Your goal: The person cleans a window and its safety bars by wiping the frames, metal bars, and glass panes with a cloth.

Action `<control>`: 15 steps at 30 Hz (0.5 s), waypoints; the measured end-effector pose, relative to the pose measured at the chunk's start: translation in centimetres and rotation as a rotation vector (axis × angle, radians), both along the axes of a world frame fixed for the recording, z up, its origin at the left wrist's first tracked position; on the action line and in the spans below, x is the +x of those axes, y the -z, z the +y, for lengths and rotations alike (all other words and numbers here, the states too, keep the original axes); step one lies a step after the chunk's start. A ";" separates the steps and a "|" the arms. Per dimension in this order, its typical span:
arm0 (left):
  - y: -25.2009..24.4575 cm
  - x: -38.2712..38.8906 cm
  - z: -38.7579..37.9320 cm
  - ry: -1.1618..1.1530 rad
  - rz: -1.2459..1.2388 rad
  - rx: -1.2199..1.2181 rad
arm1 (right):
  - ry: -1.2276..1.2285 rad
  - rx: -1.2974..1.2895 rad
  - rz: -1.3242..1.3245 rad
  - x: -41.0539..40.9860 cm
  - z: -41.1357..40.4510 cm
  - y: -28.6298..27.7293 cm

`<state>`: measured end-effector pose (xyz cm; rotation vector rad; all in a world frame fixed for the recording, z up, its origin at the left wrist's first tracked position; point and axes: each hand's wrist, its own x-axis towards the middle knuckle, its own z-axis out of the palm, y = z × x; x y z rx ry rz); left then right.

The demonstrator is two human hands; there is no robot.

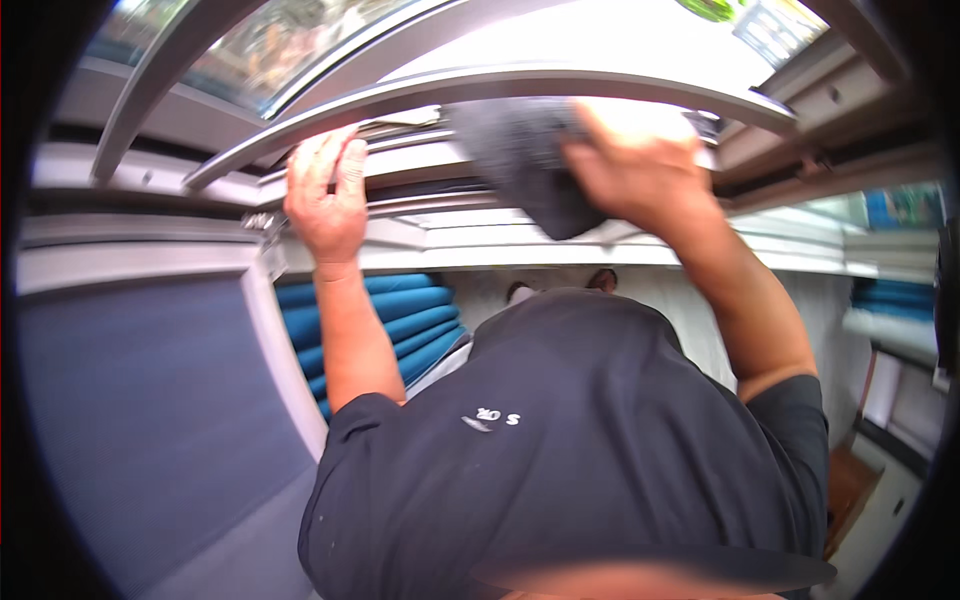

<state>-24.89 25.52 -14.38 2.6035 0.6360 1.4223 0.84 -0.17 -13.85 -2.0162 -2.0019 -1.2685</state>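
At the upper right, my right hand (637, 157) grips a dark grey cloth (517, 150), which hangs down over the window frame's sill (412, 159). Motion blurs both the cloth and this hand. My left hand (326, 187) rests on the left part of the frame, fingers up against it, just below a curved-looking metal bar (487, 86). Nothing shows in its grasp. Part of the sill lies hidden behind the cloth.
A screen panel with dark mesh (142, 420) stands at the left. Below the sill are blue folded curtains (405, 307) and a pale floor (697, 315). Window glass (300, 45) spans the upper left. A brown wooden object (851, 487) sits at the lower right.
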 end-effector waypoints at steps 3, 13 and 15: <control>1.4 -1.9 -0.3 -0.059 -0.274 -0.014 | 0.073 0.136 0.605 1.4 -1.8 -0.6; 4.9 -1.7 1.0 -0.278 -0.207 0.212 | -0.166 0.023 0.904 -8.6 10.5 -0.7; 4.9 -2.1 1.8 -0.254 -0.246 0.188 | -0.221 -0.005 0.941 -9.6 12.5 -2.2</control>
